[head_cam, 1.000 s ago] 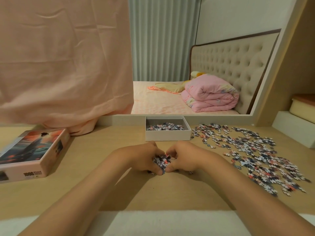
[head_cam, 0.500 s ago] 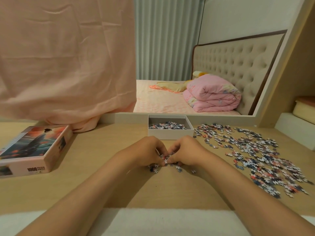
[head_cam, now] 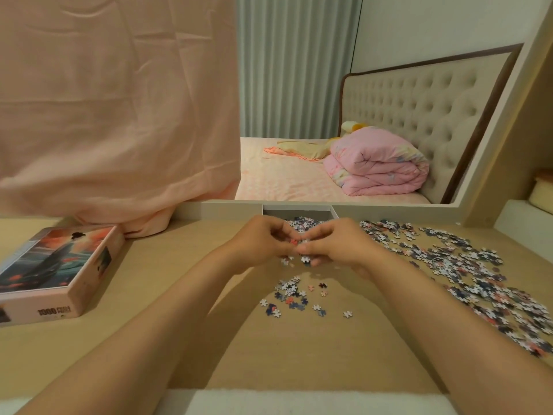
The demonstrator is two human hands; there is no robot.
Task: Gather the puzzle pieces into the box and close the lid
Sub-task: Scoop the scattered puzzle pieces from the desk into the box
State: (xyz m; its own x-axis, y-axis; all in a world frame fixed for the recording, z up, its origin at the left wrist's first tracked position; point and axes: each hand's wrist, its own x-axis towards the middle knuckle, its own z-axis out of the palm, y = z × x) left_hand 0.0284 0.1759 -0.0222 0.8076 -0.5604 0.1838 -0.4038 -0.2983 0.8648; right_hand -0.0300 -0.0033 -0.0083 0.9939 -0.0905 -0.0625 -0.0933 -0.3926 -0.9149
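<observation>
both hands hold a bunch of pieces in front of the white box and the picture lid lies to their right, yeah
No: the head view shows the picture lid to their left. The rest holds: the left hand and right hand hold pieces in front of the white box.

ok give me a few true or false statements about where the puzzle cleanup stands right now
1. The left hand and the right hand hold puzzle pieces between them. True.
2. The box has pieces in it. True.
3. The lid is on the box. False: the lid lies on the table, off to the left, apart from the box.
4. No pieces are left on the table. False: a big spread lies on the right and a small cluster lies below the hands.
</observation>
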